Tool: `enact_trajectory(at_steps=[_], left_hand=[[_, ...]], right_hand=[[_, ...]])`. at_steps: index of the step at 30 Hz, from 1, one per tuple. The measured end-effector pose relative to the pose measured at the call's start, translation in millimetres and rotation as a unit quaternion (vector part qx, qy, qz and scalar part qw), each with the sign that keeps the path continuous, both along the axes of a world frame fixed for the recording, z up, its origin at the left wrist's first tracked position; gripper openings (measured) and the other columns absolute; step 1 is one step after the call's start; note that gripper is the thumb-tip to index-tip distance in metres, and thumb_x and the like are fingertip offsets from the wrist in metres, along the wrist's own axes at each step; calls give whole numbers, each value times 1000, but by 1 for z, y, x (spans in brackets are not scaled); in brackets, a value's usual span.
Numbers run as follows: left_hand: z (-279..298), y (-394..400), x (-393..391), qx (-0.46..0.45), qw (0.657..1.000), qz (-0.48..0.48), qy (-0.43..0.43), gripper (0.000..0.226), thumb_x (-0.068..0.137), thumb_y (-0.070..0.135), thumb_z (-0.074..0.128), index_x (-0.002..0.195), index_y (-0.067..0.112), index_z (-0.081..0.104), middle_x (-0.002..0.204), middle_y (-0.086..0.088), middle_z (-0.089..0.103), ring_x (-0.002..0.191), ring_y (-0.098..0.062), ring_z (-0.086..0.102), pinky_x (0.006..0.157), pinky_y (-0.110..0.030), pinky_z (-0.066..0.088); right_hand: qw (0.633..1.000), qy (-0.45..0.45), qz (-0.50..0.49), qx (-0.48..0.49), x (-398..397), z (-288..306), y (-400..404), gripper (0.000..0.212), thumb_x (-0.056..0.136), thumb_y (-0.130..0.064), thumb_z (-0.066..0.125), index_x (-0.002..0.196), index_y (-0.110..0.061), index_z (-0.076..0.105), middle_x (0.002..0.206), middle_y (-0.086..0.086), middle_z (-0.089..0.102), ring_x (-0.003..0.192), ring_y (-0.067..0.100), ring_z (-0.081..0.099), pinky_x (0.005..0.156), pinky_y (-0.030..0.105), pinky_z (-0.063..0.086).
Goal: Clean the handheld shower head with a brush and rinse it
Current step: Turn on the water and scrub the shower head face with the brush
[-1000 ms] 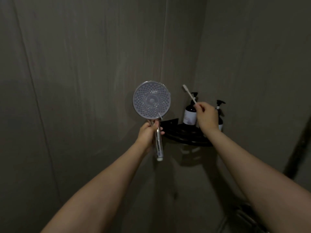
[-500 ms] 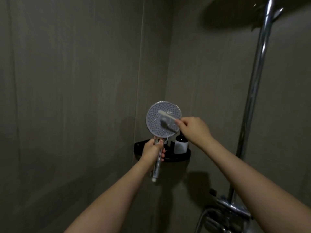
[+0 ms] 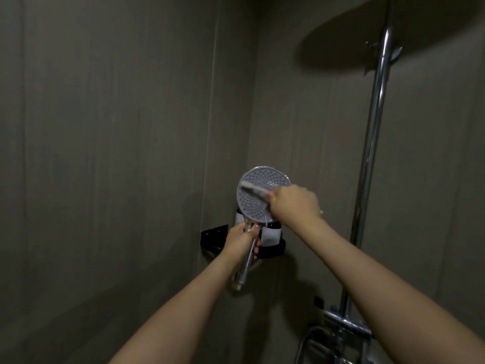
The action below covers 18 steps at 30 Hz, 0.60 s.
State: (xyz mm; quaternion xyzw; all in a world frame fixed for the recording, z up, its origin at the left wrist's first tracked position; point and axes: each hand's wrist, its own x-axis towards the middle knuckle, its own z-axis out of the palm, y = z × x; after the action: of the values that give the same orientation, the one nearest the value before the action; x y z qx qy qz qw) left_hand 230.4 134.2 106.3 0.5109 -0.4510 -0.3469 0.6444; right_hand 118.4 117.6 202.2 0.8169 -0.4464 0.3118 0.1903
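Note:
The handheld shower head (image 3: 254,203) has a round grey face with many small nozzles and a chrome handle pointing down. My left hand (image 3: 241,241) grips that handle just below the face and holds it upright, face toward me. My right hand (image 3: 294,203) holds a small white brush (image 3: 253,189), shaped like a toothbrush. Its bristle end lies against the upper left of the nozzle face. Most of the brush handle is hidden in my fist.
A black corner shelf (image 3: 273,249) with a dark, white-labelled bottle (image 3: 271,233) sits right behind the shower head. A chrome riser pipe (image 3: 372,143) runs up the right wall to a large overhead shower disc (image 3: 346,35). Mixer fittings (image 3: 341,327) are at lower right.
My right hand brought the brush from beside the shower head onto its face and has slid it toward the upper left. My view shifted right and up, revealing the riser pipe.

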Motion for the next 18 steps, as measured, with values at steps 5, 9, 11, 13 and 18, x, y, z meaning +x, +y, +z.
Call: enact_trajectory(at_steps=[5, 9, 11, 13, 18], left_hand=[[5, 4, 2, 0, 1000, -7, 5, 23, 94, 20, 44, 73, 16, 49, 59, -5, 48, 47, -15, 42, 43, -21, 36], [7, 3, 9, 3, 1000, -6, -13, 21, 94, 22, 45, 75, 15, 49, 59, -4, 50, 46, -14, 44, 43, -22, 37], [8, 3, 13, 5, 1000, 2, -11, 20, 94, 21, 45, 76, 14, 49, 59, -5, 49, 45, -14, 44, 43, -21, 37], [9, 4, 15, -3, 1000, 8, 0, 19, 93, 19, 46, 75, 13, 50, 59, -6, 49, 46, -15, 43, 43, -21, 37], [11, 4, 20, -14, 999, 10, 36, 20, 92, 20, 49, 72, 14, 50, 58, -6, 49, 42, -14, 42, 44, -22, 35]], right_hand=[[1000, 2, 17, -5, 8, -3, 1, 43, 98, -40, 29, 102, -14, 64, 98, 14, 66, 91, 32, 64, 70, 34, 44], [995, -90, -31, 16, 3, 3, 1, 46, 99, -41, 29, 107, -11, 64, 104, 18, 66, 96, 35, 63, 73, 35, 47], [996, -89, -25, 11, 4, 5, 3, 46, 99, -40, 29, 107, -11, 63, 103, 18, 66, 95, 35, 63, 72, 35, 46], [1000, -9, 14, -5, 13, -7, 6, 45, 99, -39, 27, 103, -12, 63, 97, 14, 66, 88, 31, 64, 65, 31, 40], [997, -70, -27, 12, 4, -9, 2, 47, 99, -40, 27, 104, -10, 64, 96, 17, 66, 90, 35, 64, 72, 36, 48]])
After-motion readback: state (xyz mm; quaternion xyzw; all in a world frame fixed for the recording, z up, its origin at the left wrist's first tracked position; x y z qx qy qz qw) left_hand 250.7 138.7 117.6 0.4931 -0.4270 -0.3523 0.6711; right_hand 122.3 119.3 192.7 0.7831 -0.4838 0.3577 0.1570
